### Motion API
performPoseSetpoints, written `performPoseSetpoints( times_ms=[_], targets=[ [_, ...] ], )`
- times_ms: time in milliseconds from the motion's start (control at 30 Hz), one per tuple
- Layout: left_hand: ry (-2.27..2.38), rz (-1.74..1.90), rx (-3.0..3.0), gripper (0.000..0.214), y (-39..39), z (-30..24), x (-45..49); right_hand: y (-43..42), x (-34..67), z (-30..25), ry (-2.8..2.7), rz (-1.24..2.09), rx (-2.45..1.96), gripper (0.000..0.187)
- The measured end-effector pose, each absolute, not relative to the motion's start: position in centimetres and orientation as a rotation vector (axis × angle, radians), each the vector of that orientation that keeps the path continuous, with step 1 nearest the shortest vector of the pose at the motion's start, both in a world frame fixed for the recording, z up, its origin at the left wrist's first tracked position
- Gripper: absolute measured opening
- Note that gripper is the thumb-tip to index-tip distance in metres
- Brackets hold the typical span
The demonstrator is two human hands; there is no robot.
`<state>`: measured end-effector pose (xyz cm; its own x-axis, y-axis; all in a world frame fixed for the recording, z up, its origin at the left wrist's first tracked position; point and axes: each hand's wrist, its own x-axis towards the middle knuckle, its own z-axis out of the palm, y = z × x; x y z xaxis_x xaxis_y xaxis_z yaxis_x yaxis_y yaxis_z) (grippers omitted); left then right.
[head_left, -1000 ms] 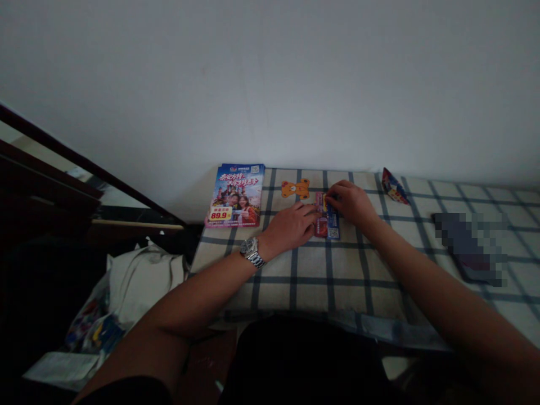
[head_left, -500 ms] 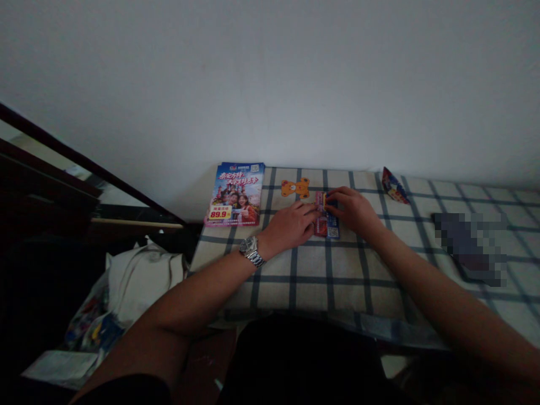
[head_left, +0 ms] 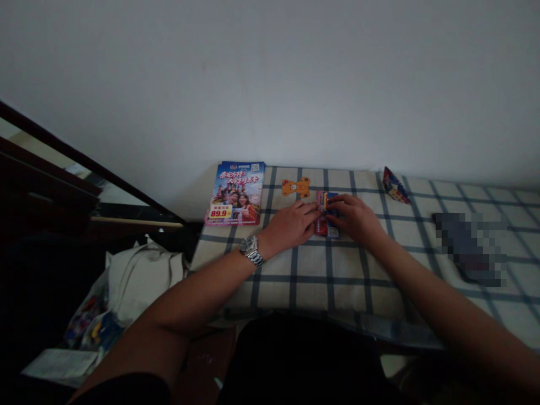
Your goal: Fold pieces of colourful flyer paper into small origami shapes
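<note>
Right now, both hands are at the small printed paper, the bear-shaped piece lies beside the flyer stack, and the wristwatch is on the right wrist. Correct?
No: the head view shows the wristwatch on the left wrist. Left hand and right hand are at the small printed paper, the bear-shaped piece beside the flyer stack.

Near rear edge of cloth (head_left: 310, 289): bear (head_left: 296, 187); toward right end: pixelated dark slab (head_left: 458, 247); beyond left edge: white bag (head_left: 139, 281).
</note>
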<state>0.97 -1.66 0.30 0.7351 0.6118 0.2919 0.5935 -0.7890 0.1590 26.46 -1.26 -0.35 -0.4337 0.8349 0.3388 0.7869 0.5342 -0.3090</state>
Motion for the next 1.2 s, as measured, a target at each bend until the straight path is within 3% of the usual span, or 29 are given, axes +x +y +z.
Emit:
performPoseSetpoints(
  times_ms=[867, 1067, 1200],
  targets=[
    [1.002, 0.515, 2.867, 0.041, -1.7, 0.2, 0.9, -5.0, 26.5, 0.2, -2.469, 0.089, -1.257, 0.042],
    [0.999, 0.502, 2.87, 0.042, -1.7, 0.3, 0.9, -4.9, 26.7, 0.3, -2.486, 0.102, -1.238, 0.041],
    [0.994, 0.507, 2.875, 0.04, -1.7, 0.2, 0.9, -4.2, 26.9, 0.1, -2.433, 0.137, -1.229, 0.028]
  ],
)
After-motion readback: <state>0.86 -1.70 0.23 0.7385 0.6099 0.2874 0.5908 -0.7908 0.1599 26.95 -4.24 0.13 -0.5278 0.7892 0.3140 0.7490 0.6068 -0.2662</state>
